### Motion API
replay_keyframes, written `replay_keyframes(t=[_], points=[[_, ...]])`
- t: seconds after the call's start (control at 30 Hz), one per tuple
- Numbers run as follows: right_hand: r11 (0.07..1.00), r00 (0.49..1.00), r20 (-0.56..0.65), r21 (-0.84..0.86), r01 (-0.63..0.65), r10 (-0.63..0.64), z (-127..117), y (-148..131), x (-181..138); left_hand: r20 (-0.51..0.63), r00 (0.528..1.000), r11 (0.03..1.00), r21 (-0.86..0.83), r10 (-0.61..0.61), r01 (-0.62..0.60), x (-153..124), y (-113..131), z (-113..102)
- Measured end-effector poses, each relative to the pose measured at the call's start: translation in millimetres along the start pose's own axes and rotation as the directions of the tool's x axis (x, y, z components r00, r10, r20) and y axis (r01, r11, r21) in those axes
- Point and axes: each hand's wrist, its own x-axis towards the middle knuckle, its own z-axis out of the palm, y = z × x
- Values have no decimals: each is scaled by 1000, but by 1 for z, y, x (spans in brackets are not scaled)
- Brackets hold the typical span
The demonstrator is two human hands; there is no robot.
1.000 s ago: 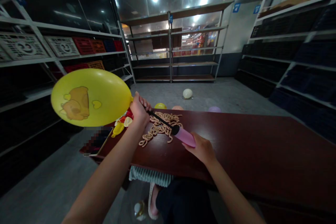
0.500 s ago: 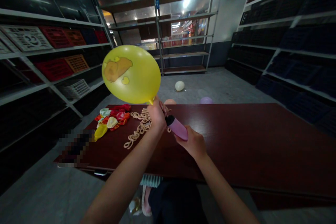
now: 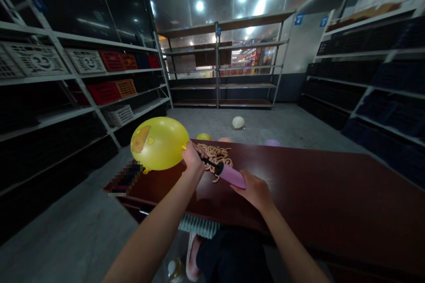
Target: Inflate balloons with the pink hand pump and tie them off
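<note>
My left hand (image 3: 193,157) is closed around the neck of an inflated yellow balloon (image 3: 162,142), which bears a brown cartoon print and points to the left. The fingers also cover the front end of a pink balloon pump (image 3: 234,177). Between that hand and the pump's pink body, a black rod shows. My right hand (image 3: 257,191) is wrapped around the pink body. Curly beige strands (image 3: 215,154) lie on the table behind the pump. Under the inflated balloon, a bit of a limp yellow balloon (image 3: 147,170) shows on the table.
The dark red table (image 3: 315,185) stretches to the right. A pixelated dark object (image 3: 128,179) lies at its left end. On the floor beyond are a white balloon (image 3: 238,122) and a purple one (image 3: 272,142). Shelves with crates (image 3: 111,60) stand left; a bottle (image 3: 174,269) is by my foot.
The view has shifted left and up. The yellow balloon has come down and now hides most of the limp balloons. More black rod shows between my left hand and the pump body.
</note>
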Motion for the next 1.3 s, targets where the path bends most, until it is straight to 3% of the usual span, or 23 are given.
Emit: replay_keyframes(t=[0.2, 0.33, 0.5, 0.7, 0.87, 0.97, 1.1, 1.3], points=[[999, 1000, 5, 31, 28, -29, 2, 1, 0, 26, 997, 997, -27, 72, -72, 18, 60, -4], [998, 1000, 1, 68, -11, 10, 2, 0, -1, 113, 987, 993, -2, 118, -119, 19, 75, 13], [990, 989, -58, 48, -136, 139, 0, 4, -3, 232, 960, 986, 15, 159, -167, 14, 53, 53], [968, 967, -45, 10, -249, 250, -2, 7, 1, 282, 959, 995, 83, 33, -58, 3, -7, 81], [946, 948, -40, -64, -317, 315, -5, 3, 5, 310, 949, 985, 170, -53, -1, -10, -62, 69], [946, 951, -31, -98, -310, 309, -8, 0, 7, 272, 960, 986, 165, -66, 21, -10, -75, 56], [967, 974, 9, -120, -224, 226, -8, -3, 8, 156, 985, 993, 102, -79, 64, -3, -67, 36], [992, 997, 75, -128, -19, 29, -3, -4, 5, -7, 997, 997, 20, -81, 81, 3, -30, -5]])
